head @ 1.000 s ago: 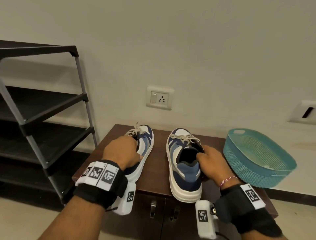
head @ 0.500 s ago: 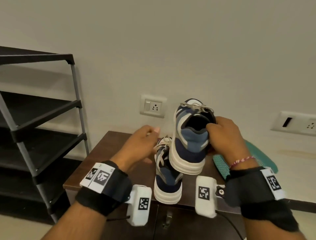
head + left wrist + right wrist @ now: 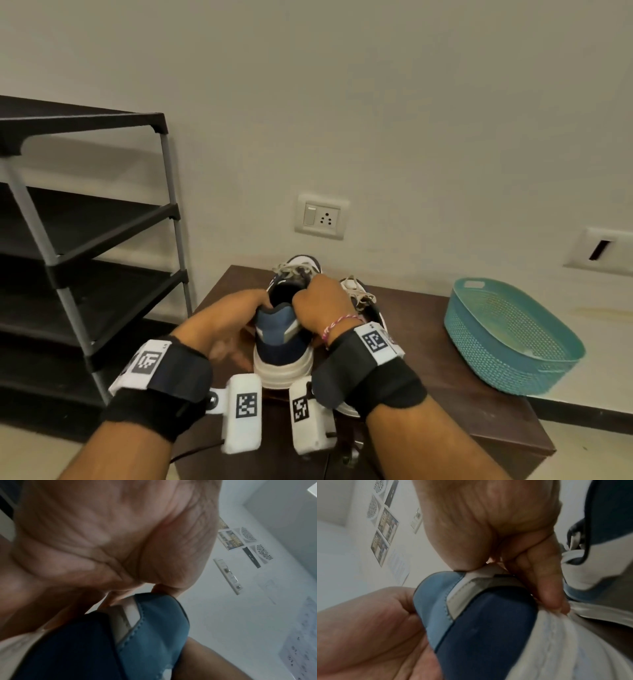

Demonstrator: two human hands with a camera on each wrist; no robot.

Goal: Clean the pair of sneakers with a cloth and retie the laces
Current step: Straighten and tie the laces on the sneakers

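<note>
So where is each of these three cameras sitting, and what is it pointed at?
Head: worn on the head, looking forward and down at the cabinet top, both hands and wrist straps; the left hand and right hand hold the sneaker.
Left wrist: looks along the left palm at the sneaker's heel.
Right wrist: looks along the right hand at the same heel, second sneaker beside it.
Shared: all three show the held sneaker's blue heel.

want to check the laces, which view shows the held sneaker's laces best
The head view: the laces show at the far end of the held sneaker, above the right hand. The left wrist and right wrist views show only its heel, no laces.
</note>
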